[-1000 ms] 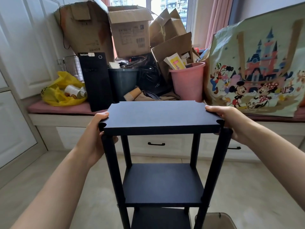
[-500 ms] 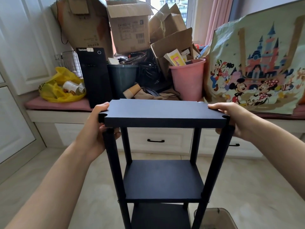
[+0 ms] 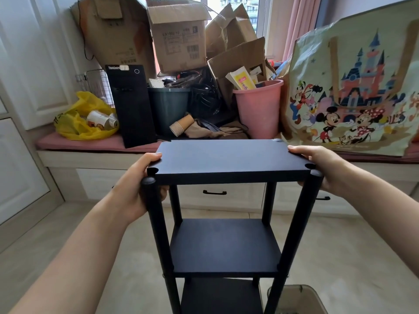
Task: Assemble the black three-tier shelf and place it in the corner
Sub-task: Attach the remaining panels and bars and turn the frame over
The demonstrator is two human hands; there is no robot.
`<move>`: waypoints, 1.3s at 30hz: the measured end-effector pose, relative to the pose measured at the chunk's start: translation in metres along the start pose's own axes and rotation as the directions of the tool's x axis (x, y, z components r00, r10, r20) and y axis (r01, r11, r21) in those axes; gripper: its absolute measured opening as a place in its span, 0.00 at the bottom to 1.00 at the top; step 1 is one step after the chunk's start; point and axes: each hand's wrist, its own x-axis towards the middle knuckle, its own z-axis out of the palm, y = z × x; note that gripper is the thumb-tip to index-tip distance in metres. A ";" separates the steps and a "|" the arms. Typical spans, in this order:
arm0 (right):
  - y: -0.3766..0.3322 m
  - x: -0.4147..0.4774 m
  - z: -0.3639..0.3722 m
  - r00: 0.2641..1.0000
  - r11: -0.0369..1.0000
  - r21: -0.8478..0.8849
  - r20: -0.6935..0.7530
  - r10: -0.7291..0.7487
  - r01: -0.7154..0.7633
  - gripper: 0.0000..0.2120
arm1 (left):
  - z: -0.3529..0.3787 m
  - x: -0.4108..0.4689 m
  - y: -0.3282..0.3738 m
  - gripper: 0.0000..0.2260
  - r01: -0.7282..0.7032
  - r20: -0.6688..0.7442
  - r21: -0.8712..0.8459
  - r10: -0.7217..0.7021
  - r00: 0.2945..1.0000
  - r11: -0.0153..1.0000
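The black three-tier shelf (image 3: 226, 241) stands upright in front of me, its poles joining all tiers. Its top board (image 3: 229, 159) sits slightly off the near poles, whose rounded tops show at the two front corners. My left hand (image 3: 138, 189) grips the board's left edge, thumb on top and fingers curled underneath. My right hand (image 3: 317, 166) grips the right edge the same way. The shelf's feet are out of view.
A window bench (image 3: 95, 155) with drawers runs across ahead, piled with cardboard boxes (image 3: 179, 35), a black computer tower (image 3: 131, 105), a pink bucket (image 3: 258, 109), a yellow bag (image 3: 77, 116) and a large cartoon tote (image 3: 353, 87). White cabinets (image 3: 25, 109) stand left. A clear bin (image 3: 297, 300) sits at my feet.
The top board has come down a little and the view has moved closer to the bench. The near pole tops now show outside the board's corner notches. Both hands keep their grip.
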 end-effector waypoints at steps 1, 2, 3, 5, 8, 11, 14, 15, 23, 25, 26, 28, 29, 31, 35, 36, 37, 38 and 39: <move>0.002 0.001 -0.001 1.000 1.000 0.009 0.007 0.006 -0.006 0.09 | -0.002 0.001 -0.001 0.19 0.004 0.005 -0.005 -0.004 1.000 1.000; 0.004 0.003 -0.001 1.000 1.000 0.010 0.017 0.012 -0.012 0.08 | -0.003 0.002 -0.002 0.19 0.003 0.013 -0.006 -0.003 1.000 1.000; 0.007 0.004 -0.002 1.000 1.000 0.008 0.026 0.015 -0.015 0.08 | -0.004 0.002 -0.003 0.18 0.001 0.027 -0.003 -0.001 1.000 1.000; 0.014 0.008 -0.005 1.000 1.000 0.004 0.028 0.010 -0.010 0.08 | -0.006 0.003 -0.005 0.20 0.012 0.052 0.006 -0.012 0.999 1.000; 0.024 0.012 -0.010 0.999 1.000 0.005 0.036 -0.004 0.004 0.11 | -0.010 0.004 -0.010 0.24 0.067 0.049 0.007 -0.067 0.997 0.998; 0.031 0.015 -0.012 0.998 1.000 0.026 0.059 -0.007 0.005 0.16 | -0.011 0.004 -0.016 0.19 0.128 0.053 0.001 -0.128 0.990 0.992; 0.037 0.019 -0.011 0.999 0.999 0.050 0.038 -0.021 0.019 0.11 | -0.014 0.005 -0.023 0.15 0.132 0.050 -0.004 -0.131 0.990 0.991; 0.039 0.020 -0.010 0.999 0.998 0.062 0.023 -0.024 0.022 0.10 | -0.015 0.006 -0.025 0.14 0.121 0.052 -0.006 -0.120 0.991 0.993; 0.053 0.019 -0.008 1.000 0.994 0.107 -0.003 -0.004 0.005 0.11 | -0.020 0.007 -0.034 0.11 0.043 0.104 -0.054 -0.037 0.994 0.998; 0.055 0.020 -0.008 1.000 0.995 0.096 -0.024 0.004 -0.002 0.11 | -0.019 0.006 -0.034 0.09 0.036 0.109 -0.067 -0.028 0.994 0.997; 0.057 0.020 -0.008 0.999 0.996 0.084 -0.033 0.002 0.001 0.10 | -0.018 0.005 -0.035 0.09 0.032 0.105 -0.072 -0.024 0.994 0.997; 0.059 0.020 -0.010 0.999 0.997 0.071 -0.033 -0.005 0.008 0.10 | -0.017 0.005 -0.036 0.11 0.027 0.099 -0.094 -0.018 0.995 0.995; 0.060 0.020 -0.011 1.000 0.998 0.067 -0.027 -0.008 0.009 0.09 | -0.016 0.004 -0.037 0.12 0.027 0.102 -0.108 -0.016 0.995 0.994; 0.062 0.018 -0.012 1.000 0.998 0.064 -0.009 -0.013 0.013 0.10 | -0.016 0.003 -0.037 0.12 0.032 0.116 -0.138 -0.016 0.993 0.990; 0.064 0.014 -0.013 1.000 0.999 0.051 0.016 -0.019 0.018 0.08 | -0.017 0.003 -0.037 0.11 0.047 0.172 -0.194 -0.014 0.985 0.980; 0.063 0.014 -0.012 1.000 0.998 0.068 0.011 -0.018 0.017 0.07 | -0.017 0.003 -0.037 0.11 0.047 0.181 -0.212 -0.009 0.983 0.976; 0.062 0.013 -0.012 1.000 0.995 0.093 0.001 -0.022 0.022 0.07 | -0.018 0.003 -0.037 0.11 0.045 0.185 -0.228 -0.002 0.983 0.973; 0.061 0.013 -0.011 1.000 0.992 0.120 -0.008 -0.028 0.029 0.07 | -0.018 0.004 -0.038 0.11 0.042 0.184 -0.240 0.003 0.983 0.970; 0.060 0.014 -0.011 0.999 0.990 0.140 -0.013 -0.035 0.037 0.07 | -0.018 0.004 -0.038 0.11 0.037 0.178 -0.246 0.007 0.984 0.968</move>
